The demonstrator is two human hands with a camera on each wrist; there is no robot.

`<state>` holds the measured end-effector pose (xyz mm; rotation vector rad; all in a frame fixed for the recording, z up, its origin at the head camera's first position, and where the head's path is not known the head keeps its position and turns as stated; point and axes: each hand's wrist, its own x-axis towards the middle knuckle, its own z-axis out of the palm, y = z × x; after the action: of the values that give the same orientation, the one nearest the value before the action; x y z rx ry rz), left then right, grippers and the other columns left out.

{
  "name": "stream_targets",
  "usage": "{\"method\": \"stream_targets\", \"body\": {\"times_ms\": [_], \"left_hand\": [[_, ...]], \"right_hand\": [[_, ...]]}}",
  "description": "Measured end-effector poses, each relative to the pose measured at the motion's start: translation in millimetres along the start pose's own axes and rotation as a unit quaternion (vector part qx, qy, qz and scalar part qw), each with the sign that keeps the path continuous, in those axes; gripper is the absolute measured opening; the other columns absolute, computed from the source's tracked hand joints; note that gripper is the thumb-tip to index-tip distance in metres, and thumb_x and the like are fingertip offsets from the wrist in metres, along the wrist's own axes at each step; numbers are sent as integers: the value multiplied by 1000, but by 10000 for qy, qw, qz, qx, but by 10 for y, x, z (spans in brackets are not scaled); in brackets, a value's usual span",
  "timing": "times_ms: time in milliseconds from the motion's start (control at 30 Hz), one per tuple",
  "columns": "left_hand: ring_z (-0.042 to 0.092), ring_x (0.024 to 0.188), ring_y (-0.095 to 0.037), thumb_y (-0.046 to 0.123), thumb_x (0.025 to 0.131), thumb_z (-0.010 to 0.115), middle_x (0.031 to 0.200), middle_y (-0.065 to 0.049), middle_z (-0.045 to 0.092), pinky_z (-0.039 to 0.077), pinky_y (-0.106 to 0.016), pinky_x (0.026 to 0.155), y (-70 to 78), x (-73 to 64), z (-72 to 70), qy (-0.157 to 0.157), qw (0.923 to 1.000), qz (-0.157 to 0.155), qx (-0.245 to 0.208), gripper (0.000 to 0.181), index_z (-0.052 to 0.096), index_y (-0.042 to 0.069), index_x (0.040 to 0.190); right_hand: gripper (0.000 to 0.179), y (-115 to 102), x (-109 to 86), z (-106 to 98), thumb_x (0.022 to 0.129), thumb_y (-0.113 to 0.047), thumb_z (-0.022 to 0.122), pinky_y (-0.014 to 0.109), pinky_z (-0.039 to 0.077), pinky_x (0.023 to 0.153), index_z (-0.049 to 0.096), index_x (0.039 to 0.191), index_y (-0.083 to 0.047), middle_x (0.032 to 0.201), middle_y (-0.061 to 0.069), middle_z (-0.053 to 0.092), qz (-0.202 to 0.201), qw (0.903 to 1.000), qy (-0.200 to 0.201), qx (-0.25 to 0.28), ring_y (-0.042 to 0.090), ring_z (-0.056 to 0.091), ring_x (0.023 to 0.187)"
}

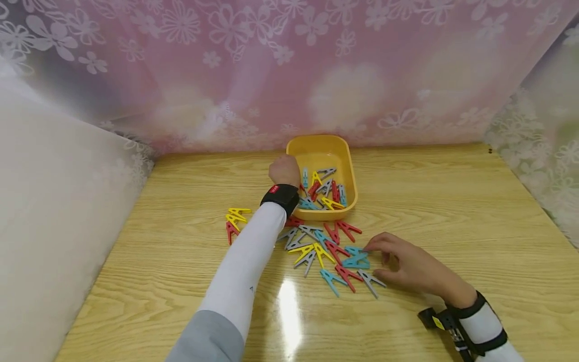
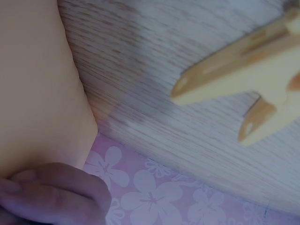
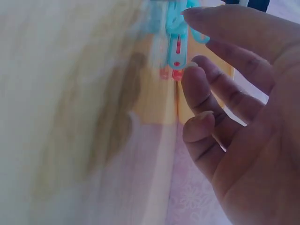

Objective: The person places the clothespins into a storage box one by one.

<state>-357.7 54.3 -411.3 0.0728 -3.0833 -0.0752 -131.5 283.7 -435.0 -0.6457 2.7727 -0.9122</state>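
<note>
Yellow plastic forms the basket, standing on the wood-grain surface near the floral cloth, with mixed clothespins inside; the left hand has its fingers curled on the basket's left side, presumably to steady it; the right hand has its fingers loosely bent and grips nothing, the gap to the thumb perhaps suited to a pinch; its index tip is at two blue clothespins, though contact is hard to tell; loose clothespins spread before the basket, probably for easy reach; two yellow clothespins and a red one lie left of the left sleeve.
</note>
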Motion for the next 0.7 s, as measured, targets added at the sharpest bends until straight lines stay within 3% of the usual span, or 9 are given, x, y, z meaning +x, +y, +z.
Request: {"method": "stream_targets", "body": {"times_ms": [200, 533, 700], "left_hand": [[66, 77, -15, 24, 101, 48, 91, -4, 69, 53, -29, 59, -2, 17, 13, -18, 10000, -30, -82, 27, 71, 9, 105], [65, 74, -14, 27, 100, 50, 89, -3, 68, 52, -28, 56, -1, 20, 10, -89, 9999, -51, -25, 27, 70, 9, 104], [65, 75, -14, 26, 100, 50, 89, -2, 68, 53, -28, 56, -6, 25, 22, -65, 9999, -85, -44, 26, 71, 10, 103]], "right_hand": [[42, -58, 11, 31, 79, -22, 79, 23, 40, 64, 63, 118, -22, 111, -10, 52, -34, 9984, 86, -561, 6, 48, 80], [32, -108, 67, 68, 79, -17, 78, 20, 36, 56, 65, 107, -22, 95, -12, 50, -621, 9935, 248, -923, 2, 43, 68], [27, -129, 74, 55, 81, -20, 76, 20, 37, 56, 68, 107, -19, 98, -12, 53, -609, 9915, 178, -1136, 0, 43, 68]]}}
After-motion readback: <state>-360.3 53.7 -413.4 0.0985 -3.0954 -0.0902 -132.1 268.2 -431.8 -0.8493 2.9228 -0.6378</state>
